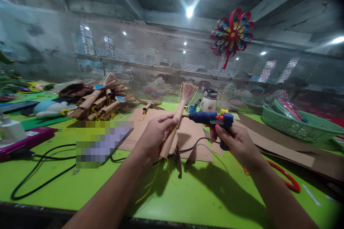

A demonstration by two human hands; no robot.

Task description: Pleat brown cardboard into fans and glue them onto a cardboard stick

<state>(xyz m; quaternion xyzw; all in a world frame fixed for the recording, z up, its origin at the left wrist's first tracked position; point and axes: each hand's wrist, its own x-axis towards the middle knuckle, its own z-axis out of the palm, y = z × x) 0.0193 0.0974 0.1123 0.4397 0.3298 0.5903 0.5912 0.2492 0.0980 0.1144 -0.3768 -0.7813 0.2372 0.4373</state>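
My left hand (156,136) is closed round a rolled brown paper stick (174,121) topped with a pleated paper fan (187,91), held tilted above the green table (209,193); yellow strings hang from its lower end. My right hand (236,141) grips a blue hot glue gun (211,118), its nozzle touching or almost touching the stick just below the fan. Two small pleated fan pieces (184,159) lie on the table below both hands. A brown cardboard sheet (193,136) lies under them.
A pile of finished paper sticks (100,102) sits at the back left. A green basket (295,123) stands at right, red-handled scissors (287,179) near it. Black cables (45,171) cross the left. A small pot (210,102) and a perforated screen stand behind; a paper pinwheel (232,35) hangs above.
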